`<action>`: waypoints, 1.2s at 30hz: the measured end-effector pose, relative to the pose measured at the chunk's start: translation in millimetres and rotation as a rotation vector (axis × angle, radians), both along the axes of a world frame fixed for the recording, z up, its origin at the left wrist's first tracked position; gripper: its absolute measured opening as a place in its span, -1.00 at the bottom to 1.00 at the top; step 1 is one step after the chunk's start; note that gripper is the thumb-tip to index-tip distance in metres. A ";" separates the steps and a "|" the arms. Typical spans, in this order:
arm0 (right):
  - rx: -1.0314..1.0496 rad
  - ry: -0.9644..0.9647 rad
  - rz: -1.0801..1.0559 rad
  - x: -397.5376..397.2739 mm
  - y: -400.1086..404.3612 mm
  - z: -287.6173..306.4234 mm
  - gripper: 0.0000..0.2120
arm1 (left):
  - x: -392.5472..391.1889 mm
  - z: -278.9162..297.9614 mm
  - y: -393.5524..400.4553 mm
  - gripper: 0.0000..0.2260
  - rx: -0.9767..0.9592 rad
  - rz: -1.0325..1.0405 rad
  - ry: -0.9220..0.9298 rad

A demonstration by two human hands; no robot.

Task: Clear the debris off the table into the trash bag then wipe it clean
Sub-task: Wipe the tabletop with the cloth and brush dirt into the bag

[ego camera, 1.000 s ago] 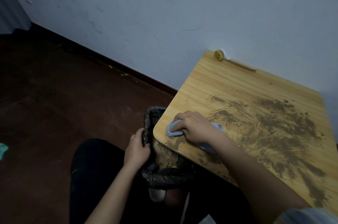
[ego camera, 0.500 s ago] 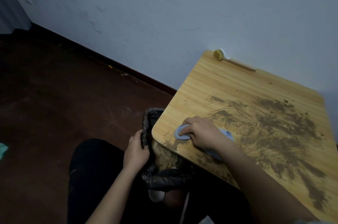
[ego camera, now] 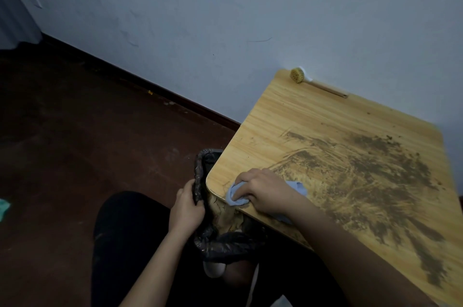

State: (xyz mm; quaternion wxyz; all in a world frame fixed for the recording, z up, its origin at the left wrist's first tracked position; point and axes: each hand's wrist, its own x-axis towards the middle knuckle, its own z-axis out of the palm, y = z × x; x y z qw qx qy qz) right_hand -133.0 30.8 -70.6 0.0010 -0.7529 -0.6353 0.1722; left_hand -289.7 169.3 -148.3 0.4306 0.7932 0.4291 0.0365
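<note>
Against a pale blue wall stands a light wooden table (ego camera: 295,121) smeared with brown, streaky dirt (ego camera: 370,181). At its near-left corner the right hand (ego camera: 263,187) clutches a crumpled blue cloth (ego camera: 234,197) — just beyond that corner the left hand (ego camera: 186,207) grips the black crinkled trash bag (ego camera: 220,241) rim.

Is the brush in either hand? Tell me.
No: the brush lies at the table's far corner; the right hand grips the cloth.

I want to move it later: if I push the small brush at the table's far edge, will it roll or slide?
The brush has a round head and thin stick handle, so it would probably pivot rather than roll straight. It looks light. Lying by the table edge, it could fall off.
</note>
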 end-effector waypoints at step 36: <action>0.083 0.051 -0.011 3.4 -11.2 2.6 -0.65 | -0.5 -0.3 0.4 -0.51 -0.024 0.008 0.009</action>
